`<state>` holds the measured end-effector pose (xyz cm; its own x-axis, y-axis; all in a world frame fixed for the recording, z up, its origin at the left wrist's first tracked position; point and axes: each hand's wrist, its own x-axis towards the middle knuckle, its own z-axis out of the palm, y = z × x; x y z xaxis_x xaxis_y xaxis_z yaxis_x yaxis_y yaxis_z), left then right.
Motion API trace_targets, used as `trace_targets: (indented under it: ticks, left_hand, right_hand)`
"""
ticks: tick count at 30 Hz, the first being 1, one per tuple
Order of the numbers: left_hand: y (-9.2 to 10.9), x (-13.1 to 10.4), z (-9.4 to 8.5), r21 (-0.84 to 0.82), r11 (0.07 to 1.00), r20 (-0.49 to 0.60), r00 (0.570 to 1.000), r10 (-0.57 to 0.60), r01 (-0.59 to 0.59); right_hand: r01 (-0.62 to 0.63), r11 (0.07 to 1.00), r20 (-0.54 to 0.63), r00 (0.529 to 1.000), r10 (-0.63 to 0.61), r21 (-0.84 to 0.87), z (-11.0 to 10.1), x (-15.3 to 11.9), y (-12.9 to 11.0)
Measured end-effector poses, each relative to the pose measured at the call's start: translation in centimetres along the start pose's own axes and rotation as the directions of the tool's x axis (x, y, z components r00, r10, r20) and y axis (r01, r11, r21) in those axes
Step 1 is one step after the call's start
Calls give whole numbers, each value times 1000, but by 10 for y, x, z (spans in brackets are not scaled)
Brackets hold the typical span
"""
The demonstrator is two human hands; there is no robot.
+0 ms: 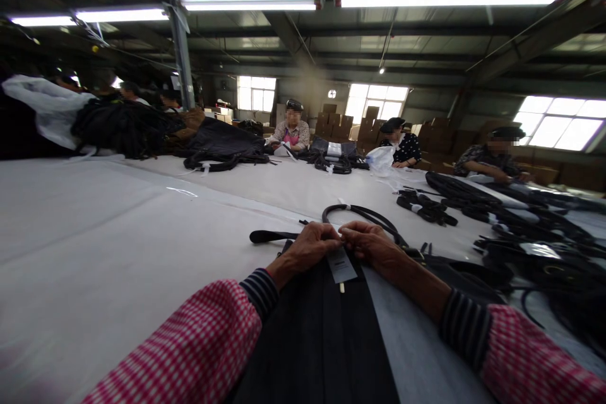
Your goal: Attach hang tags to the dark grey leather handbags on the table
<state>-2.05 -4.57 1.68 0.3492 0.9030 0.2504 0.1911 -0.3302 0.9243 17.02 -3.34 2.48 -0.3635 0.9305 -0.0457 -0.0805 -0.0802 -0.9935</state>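
Note:
In the head view a black bag [326,341] lies before me, with a dark handle loop [374,211] at its far end. My left hand [312,246] is closed in a pinch at the upper end of a pale hang tag [341,267], which rests over the bag. Right beside it, my right hand [372,242] pinches too; its fingertips nearly meet those of the left. What the right fingers hold is too small to make out. A black strap end [269,236] sticks out to the left of my left hand.
Black bags and straps [544,259] crowd the white table [118,252] on the right. A bundled strap [426,207] lies nearer. More dark bags [222,142] stand along the far side, where several people sit. Clear plastic [42,107] covers a pile at far left.

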Motion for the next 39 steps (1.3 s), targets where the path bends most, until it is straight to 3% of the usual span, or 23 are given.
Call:
trace_targets:
  ticks: [4, 12, 31, 39]
  left_hand:
    - [1, 0, 0, 12, 1000, -6, 1000, -6, 6]
    - [5, 3, 2, -58, 998, -160, 986, -47, 38]
    - [-2, 4, -7, 80, 996, 3, 999, -49, 49]
    - [1, 4, -7, 72, 995, 21, 998, -66, 64]
  right_hand:
    - [31, 1000, -48, 998, -31, 0, 1, 1, 1]
    - [28, 995, -71, 997, -36, -100, 0, -2, 0]
    - [169, 927, 61, 986, -158, -335, 0, -4, -1]
    - [139, 943, -40, 987, -159, -301, 3, -7, -3]
